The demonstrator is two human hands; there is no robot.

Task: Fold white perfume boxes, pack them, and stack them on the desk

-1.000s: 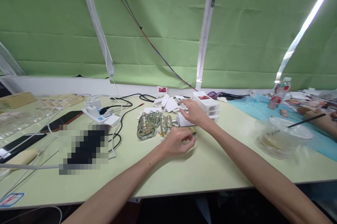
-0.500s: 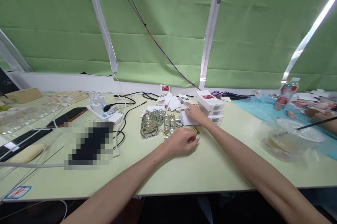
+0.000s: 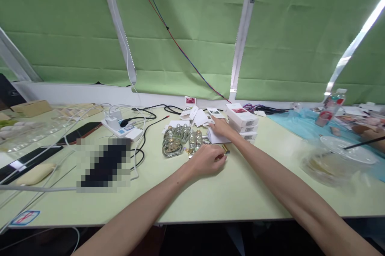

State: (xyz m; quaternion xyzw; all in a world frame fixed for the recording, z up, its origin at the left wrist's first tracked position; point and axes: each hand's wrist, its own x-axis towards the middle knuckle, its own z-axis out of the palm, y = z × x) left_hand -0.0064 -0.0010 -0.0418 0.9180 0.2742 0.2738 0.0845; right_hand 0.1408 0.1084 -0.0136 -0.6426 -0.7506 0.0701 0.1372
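My left hand (image 3: 209, 160) rests on the table with its fingers curled into a loose fist; whatever may be inside is hidden. Just beyond its fingers lies a small gold cylinder (image 3: 225, 149). My right hand (image 3: 221, 126) reaches farther in, fingers stretched over a white folded paper or flat box (image 3: 215, 137) and touching the edge of loose white cards (image 3: 201, 118). Close to its right side stands a stack of white boxes (image 3: 242, 117). Left of both hands are several clear glass bottles with gold necks (image 3: 172, 147), some standing and some lying.
A power strip with plugs (image 3: 122, 129), cables and phones (image 3: 80, 132) cover the left side. On the right stand a lidded clear plastic bowl (image 3: 333, 163) and a plastic bottle (image 3: 331, 107) by a blue sheet (image 3: 290, 123). Another person's hand (image 3: 371, 133) shows at the right edge.
My left hand's fingers have closed a little more, and the gap by the thumb has shrunk. The right hand stays at the white papers. The whole view has shifted slightly.
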